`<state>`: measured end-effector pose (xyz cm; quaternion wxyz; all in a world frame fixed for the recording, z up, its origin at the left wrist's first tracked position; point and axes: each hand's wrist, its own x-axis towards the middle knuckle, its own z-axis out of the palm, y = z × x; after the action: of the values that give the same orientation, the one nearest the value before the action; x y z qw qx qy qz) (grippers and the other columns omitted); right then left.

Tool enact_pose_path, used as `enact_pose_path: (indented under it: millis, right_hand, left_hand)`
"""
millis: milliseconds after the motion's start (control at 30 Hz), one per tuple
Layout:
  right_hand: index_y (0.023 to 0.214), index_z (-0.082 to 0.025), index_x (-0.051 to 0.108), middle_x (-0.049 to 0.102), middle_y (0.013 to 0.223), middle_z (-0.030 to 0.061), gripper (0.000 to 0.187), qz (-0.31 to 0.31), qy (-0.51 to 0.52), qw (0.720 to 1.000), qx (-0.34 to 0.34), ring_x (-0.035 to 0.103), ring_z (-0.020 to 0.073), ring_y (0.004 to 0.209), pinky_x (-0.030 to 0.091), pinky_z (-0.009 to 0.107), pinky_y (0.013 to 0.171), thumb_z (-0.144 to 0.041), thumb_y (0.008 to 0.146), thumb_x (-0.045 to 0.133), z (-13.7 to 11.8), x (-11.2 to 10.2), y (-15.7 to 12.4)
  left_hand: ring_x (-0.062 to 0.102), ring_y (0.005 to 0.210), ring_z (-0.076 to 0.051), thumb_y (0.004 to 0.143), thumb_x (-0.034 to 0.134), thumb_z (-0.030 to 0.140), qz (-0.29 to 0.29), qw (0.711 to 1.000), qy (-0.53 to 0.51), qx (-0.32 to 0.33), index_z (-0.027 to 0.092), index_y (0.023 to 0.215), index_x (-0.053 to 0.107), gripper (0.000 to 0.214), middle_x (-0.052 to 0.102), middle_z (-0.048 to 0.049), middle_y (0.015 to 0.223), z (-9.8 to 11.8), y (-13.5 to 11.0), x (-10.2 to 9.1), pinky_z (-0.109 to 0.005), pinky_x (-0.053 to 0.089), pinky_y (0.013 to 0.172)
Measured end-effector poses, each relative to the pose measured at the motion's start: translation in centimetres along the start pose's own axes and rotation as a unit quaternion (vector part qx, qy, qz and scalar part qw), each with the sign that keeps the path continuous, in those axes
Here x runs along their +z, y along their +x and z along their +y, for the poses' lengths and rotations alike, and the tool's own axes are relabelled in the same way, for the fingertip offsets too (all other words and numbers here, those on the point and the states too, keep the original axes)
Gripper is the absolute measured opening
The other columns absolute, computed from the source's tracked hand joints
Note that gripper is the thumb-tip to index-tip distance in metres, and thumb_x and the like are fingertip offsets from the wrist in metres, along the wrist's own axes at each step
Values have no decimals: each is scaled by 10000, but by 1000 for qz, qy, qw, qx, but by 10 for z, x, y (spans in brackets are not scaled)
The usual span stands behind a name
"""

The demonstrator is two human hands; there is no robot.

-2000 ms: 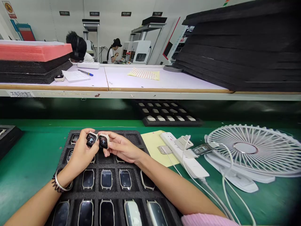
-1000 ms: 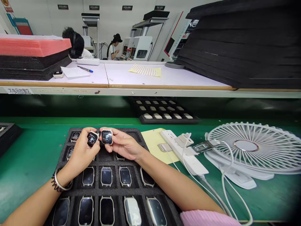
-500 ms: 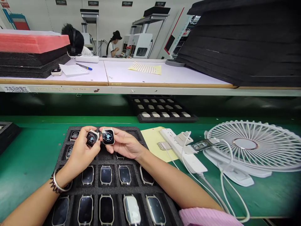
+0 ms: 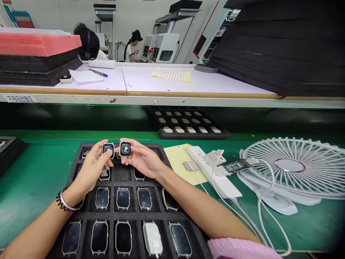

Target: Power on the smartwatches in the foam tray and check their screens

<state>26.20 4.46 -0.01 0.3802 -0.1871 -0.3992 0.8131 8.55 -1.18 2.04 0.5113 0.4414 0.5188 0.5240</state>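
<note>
Two small watch bodies are up in the head view, one in each hand, side by side above the far end of the black foam tray [image 4: 81, 169]. The left hand [image 4: 93, 169] pinches the left watch [image 4: 108, 149] between thumb and fingertips, and the right hand [image 4: 141, 160] grips the right watch [image 4: 125, 148] the same way; both lit screens face the camera. Against the pictures from a second or two ago, both hands have lifted slightly and moved farther from the body, and the left watch, tilted then, now sits squarer and level with its partner, so the pair looks held up for comparing the two displays. Below and nearer than the hands, the tray's pockets hold rows of dark-screened watches, one of them lying white back up. To the right of the right hand lie a yellow sheet [image 4: 178, 162], a white power strip [image 4: 215, 176] with plugged chargers, and a white fan [image 4: 293, 169] flat on the green desk [image 4: 37, 180]. Beyond the hands a second tray [image 4: 188, 127] sits under the shelf.
</note>
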Motion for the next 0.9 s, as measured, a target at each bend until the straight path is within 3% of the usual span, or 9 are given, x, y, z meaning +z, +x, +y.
enact_pose_path:
  millis: [167,433,900]
  right_hand:
    - [1154,-184,566,695,1030,58,377,24,-24,999,-14,646,139,659,456,262,617,-252,807,693,3,2,-1]
    - [1129,-187,610,616,890,4,368,32,-52,998,-11,613,121,628,440,259,589,-259,785,716,5,1,-3]
    - [1062,-189,555,630,791,-33,341,19,-95,995,-9,645,116,614,455,238,577,-159,747,680,5,2,-5]
  left_hand:
    - [622,584,-114,776,692,439,-16,999,-41,-23,145,1361,445,700,628,-11,880,5,-1,0,-255,520,549]
    - [693,598,-148,782,680,460,-17,999,-26,-28,164,1144,564,482,641,-6,850,2,1,-5,-282,593,589]
    - [719,571,-174,734,654,311,-37,999,11,-25,181,1024,536,339,647,25,820,-1,4,-7,-286,618,562]
